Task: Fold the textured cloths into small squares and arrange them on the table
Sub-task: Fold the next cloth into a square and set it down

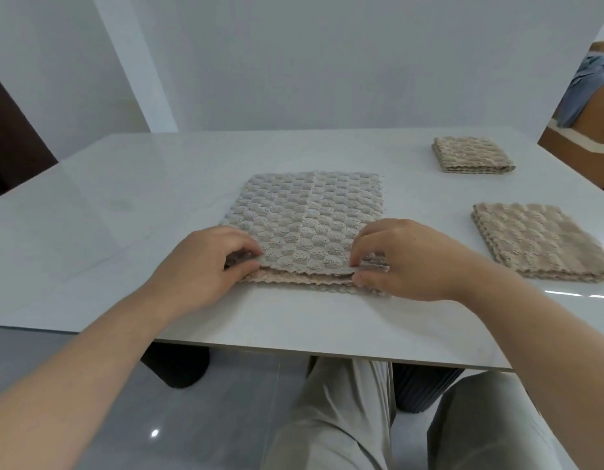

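Note:
A beige textured cloth (304,218) lies folded in layers at the middle of the white table (124,215), its long side running away from me. My left hand (205,262) pinches its near left corner. My right hand (402,259) pinches the near right corner, thumb under the top layer. Two folded beige squares lie to the right: one (537,239) close by, one (470,154) farther back.
The table's near edge (293,351) runs just above my knees. A brown box (578,157) and blue fabric stand past the far right corner. A dark chair back (12,140) shows at the left. White walls rise behind.

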A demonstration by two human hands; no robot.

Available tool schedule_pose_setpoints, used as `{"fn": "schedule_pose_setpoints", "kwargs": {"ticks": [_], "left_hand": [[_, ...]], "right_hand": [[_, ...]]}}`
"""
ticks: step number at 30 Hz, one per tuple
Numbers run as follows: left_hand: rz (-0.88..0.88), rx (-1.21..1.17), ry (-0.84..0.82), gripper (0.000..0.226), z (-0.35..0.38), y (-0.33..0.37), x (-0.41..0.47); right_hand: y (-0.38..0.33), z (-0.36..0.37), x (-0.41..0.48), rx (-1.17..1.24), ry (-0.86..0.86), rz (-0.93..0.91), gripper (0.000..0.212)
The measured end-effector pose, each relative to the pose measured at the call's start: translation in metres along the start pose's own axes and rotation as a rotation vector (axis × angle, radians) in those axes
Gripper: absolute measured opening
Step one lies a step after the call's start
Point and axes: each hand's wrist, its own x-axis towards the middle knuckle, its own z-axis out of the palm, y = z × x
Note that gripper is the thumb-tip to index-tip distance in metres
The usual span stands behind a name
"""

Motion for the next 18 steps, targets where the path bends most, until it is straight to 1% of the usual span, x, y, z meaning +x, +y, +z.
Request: {"fn": "schedule_pose_setpoints", "kwargs": {"ticks": [4,7,9,11,13,16,18], "left_hand": [[0.019,0.000,0.027,0.010,0.002,-0.002,0.003],[-0.001,-0.002,0.042,0.010,0.003,-0.001,0.007],[-0.055,-0.014,0.065,0.009,0.004,0.001,0.011],[-0.123,-0.074,0.091,0.010,0.004,0.003,0.016],[-0.158,-0.113,0.127,0.011,0.004,0.008,0.022],[-0.174,-0.117,0.194,0.012,0.004,0.016,0.035],[-0.177,-0.113,0.220,0.012,0.002,0.021,0.045]], "right_hand": [[0.001,-0.005,0.004,0.041,-0.007,0.043,0.011],[0.000,-0.007,0.009,0.068,0.041,0.094,0.012],[-0.001,-0.008,0.014,0.091,0.115,0.145,0.012],[0.000,-0.008,0.020,0.094,0.226,0.206,0.013],[0.000,-0.010,0.028,0.187,0.318,0.305,0.013],[-0.007,-0.011,0.043,0.409,0.393,0.432,0.012],[-0.012,-0.011,0.052,0.406,0.420,0.431,0.011]]}}
